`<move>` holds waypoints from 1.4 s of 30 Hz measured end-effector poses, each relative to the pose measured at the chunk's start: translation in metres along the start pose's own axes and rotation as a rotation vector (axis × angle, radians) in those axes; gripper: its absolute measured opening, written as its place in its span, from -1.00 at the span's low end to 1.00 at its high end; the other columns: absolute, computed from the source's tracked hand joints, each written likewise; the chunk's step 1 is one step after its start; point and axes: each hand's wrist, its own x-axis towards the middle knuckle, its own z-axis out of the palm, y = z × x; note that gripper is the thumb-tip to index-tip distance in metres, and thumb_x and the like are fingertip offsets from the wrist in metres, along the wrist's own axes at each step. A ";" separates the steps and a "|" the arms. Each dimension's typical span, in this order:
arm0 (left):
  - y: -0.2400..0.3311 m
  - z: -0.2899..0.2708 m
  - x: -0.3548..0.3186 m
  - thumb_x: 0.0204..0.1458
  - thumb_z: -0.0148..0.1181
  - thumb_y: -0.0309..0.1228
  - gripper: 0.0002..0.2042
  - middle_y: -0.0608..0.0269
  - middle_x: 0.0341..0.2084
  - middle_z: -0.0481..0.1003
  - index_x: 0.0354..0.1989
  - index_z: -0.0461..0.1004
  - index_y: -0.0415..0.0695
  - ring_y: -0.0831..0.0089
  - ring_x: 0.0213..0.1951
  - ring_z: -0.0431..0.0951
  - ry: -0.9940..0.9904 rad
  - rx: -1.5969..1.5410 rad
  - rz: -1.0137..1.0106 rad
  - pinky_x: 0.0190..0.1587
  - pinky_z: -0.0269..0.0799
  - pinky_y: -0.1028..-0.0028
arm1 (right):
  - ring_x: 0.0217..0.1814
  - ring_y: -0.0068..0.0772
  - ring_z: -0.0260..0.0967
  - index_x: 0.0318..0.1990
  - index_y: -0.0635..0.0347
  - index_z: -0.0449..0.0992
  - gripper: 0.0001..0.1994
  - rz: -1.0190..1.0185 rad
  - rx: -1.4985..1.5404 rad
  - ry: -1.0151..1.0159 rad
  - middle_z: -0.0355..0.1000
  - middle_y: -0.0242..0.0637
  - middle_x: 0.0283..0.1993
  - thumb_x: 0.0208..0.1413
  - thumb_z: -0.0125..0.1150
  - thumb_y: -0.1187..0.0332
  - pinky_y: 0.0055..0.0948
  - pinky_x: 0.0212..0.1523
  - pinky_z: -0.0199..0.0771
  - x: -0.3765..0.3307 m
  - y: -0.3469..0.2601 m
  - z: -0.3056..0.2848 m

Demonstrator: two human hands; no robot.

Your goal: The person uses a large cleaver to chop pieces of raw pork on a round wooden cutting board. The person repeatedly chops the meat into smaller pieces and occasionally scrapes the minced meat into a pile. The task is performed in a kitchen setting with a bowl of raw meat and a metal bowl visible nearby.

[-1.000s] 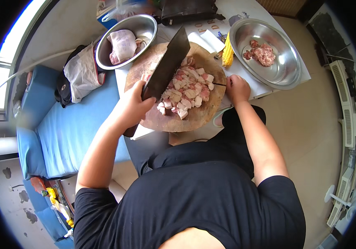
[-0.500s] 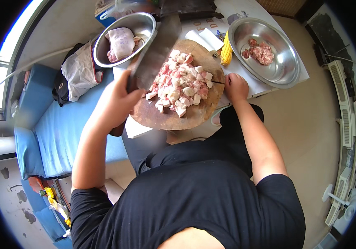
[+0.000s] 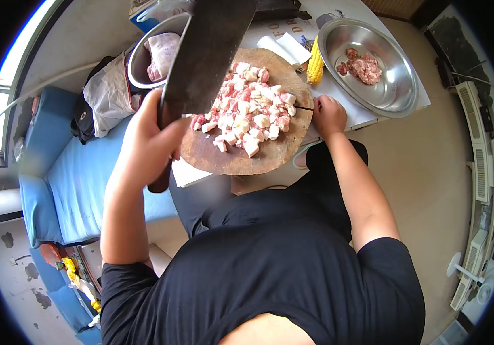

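Note:
My left hand is wrapped round the handle of a cleaver. Its broad dark blade is raised above the left part of a round wooden chopping board. On the board lies a heap of diced pale and pink meat; the blade hides part of its left side. At the board's right rim rests my right hand, with its fingers curled in and the palm side hidden. A dark line in the wood runs toward this hand.
Beyond the board's right side stands a steel basin with minced meat. A corn cob and white paper lie beside it. Another steel bowl holds a wrapped-looking slab of meat. A blue sofa is at the left.
My left hand has brought the cleaver up closer to the view, covering more of the left bowl. The diced meat lies somewhat differently on the board. My right hand has barely shifted.

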 end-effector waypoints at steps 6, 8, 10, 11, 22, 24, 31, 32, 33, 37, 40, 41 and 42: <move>-0.030 0.009 0.009 -0.09 0.16 -0.40 -0.68 -0.01 -0.48 0.45 -0.17 0.31 -0.25 0.28 -0.45 0.50 -0.233 0.409 -0.216 -0.39 0.39 0.33 | -0.39 -0.06 0.38 -0.56 0.15 0.38 -0.80 -0.007 0.006 0.020 0.41 -0.20 -0.48 0.01 0.07 0.27 -0.11 -0.36 0.38 0.000 -0.003 0.006; -0.028 0.000 0.009 -0.08 0.16 -0.42 -0.68 0.05 -0.52 0.42 -0.16 0.31 -0.27 0.36 -0.53 0.46 -0.169 0.391 -0.079 -0.46 0.38 0.40 | -0.38 -0.06 0.38 -0.56 0.15 0.38 -0.80 -0.012 0.004 0.020 0.41 -0.21 -0.47 0.01 0.06 0.27 -0.11 -0.35 0.38 0.000 0.001 0.005; -0.004 0.001 0.001 -0.08 0.13 -0.47 -0.59 0.20 -0.59 0.33 -0.02 0.27 -0.28 0.52 -0.56 0.37 -0.131 0.195 -0.169 -0.50 0.36 0.46 | -0.35 -0.08 0.38 -0.55 0.14 0.38 -0.81 0.001 -0.011 -0.009 0.42 -0.22 -0.46 0.01 0.06 0.27 -0.12 -0.33 0.38 -0.002 0.003 0.002; -0.003 0.001 -0.004 -0.08 0.14 -0.46 -0.58 0.15 -0.58 0.36 0.00 0.26 -0.27 0.43 -0.54 0.41 -0.125 0.183 -0.185 -0.47 0.37 0.42 | -0.35 -0.08 0.38 -0.55 0.14 0.38 -0.81 0.003 -0.008 -0.011 0.42 -0.22 -0.46 0.01 0.06 0.27 -0.13 -0.33 0.38 -0.001 0.002 0.002; -0.006 -0.001 0.001 -0.03 0.12 -0.49 -0.74 0.23 -0.61 0.36 -0.18 0.28 -0.27 0.57 -0.64 0.34 -0.045 0.122 -0.090 -0.60 0.29 0.53 | -0.38 -0.06 0.37 -0.58 0.14 0.38 -0.79 0.002 0.017 0.020 0.42 -0.21 -0.47 0.00 0.07 0.27 -0.12 -0.35 0.38 -0.002 0.001 0.004; -0.014 -0.002 -0.006 -0.02 0.10 -0.48 -0.72 0.21 -0.61 0.39 -0.13 0.28 -0.28 0.53 -0.64 0.38 -0.053 0.152 -0.127 -0.57 0.31 0.50 | -0.37 -0.06 0.38 -0.58 0.15 0.39 -0.79 0.022 0.013 -0.008 0.42 -0.20 -0.47 0.00 0.06 0.27 -0.12 -0.34 0.38 0.000 -0.002 0.002; -0.022 0.010 0.000 -0.07 0.14 -0.47 -0.66 0.17 -0.55 0.38 -0.11 0.29 -0.29 0.51 -0.60 0.40 -0.154 0.263 -0.174 -0.54 0.37 0.47 | -0.37 -0.06 0.38 -0.58 0.14 0.39 -0.79 0.035 -0.007 -0.007 0.42 -0.20 -0.47 0.00 0.07 0.26 -0.11 -0.34 0.38 0.000 0.002 0.006; -0.022 0.006 -0.001 -0.01 0.10 -0.51 -0.67 0.31 -0.56 0.34 -0.05 0.26 -0.26 0.64 -0.67 0.30 -0.120 0.286 -0.112 -0.63 0.25 0.60 | -0.36 -0.07 0.38 -0.57 0.14 0.39 -0.79 0.044 -0.020 -0.018 0.42 -0.21 -0.47 0.00 0.07 0.26 -0.11 -0.34 0.38 -0.001 0.001 0.006; -0.016 0.003 -0.003 0.00 0.09 -0.52 -0.68 0.32 -0.57 0.34 -0.05 0.26 -0.25 0.65 -0.68 0.30 -0.088 0.207 -0.103 -0.64 0.23 0.60 | -0.36 -0.07 0.38 -0.57 0.14 0.39 -0.79 0.038 -0.007 -0.018 0.42 -0.21 -0.47 0.00 0.07 0.26 -0.11 -0.33 0.38 -0.002 0.001 0.005; -0.026 0.013 -0.006 -0.02 0.10 -0.49 -0.70 0.27 -0.60 0.34 -0.10 0.27 -0.26 0.59 -0.67 0.33 -0.094 0.272 -0.158 -0.61 0.28 0.54 | -0.35 -0.08 0.39 -0.56 0.13 0.39 -0.81 0.032 0.013 -0.020 0.42 -0.22 -0.47 0.00 0.07 0.26 -0.12 -0.33 0.38 -0.001 -0.003 0.003; -0.037 0.013 0.005 -0.02 0.11 -0.49 -0.72 0.31 -0.58 0.35 -0.13 0.28 -0.29 0.62 -0.65 0.31 -0.182 0.321 -0.192 -0.60 0.26 0.58 | -0.36 -0.08 0.38 -0.56 0.13 0.39 -0.81 0.022 0.016 -0.016 0.42 -0.21 -0.47 0.00 0.08 0.27 -0.12 -0.34 0.38 0.000 -0.004 0.007; -0.029 0.009 0.006 -0.02 0.11 -0.49 -0.71 0.31 -0.58 0.35 -0.11 0.28 -0.29 0.62 -0.65 0.31 -0.190 0.284 -0.174 -0.60 0.26 0.58 | -0.36 -0.07 0.38 -0.56 0.14 0.39 -0.81 0.024 0.013 -0.017 0.42 -0.21 -0.47 0.00 0.08 0.27 -0.12 -0.35 0.38 -0.001 0.000 0.008; -0.023 0.007 0.005 -0.02 0.11 -0.49 -0.70 0.31 -0.58 0.35 -0.10 0.27 -0.29 0.62 -0.65 0.31 -0.198 0.247 -0.165 -0.60 0.26 0.58 | -0.35 -0.08 0.38 -0.56 0.14 0.39 -0.81 0.023 0.006 -0.016 0.42 -0.22 -0.46 0.00 0.08 0.27 -0.12 -0.34 0.38 -0.002 0.001 0.006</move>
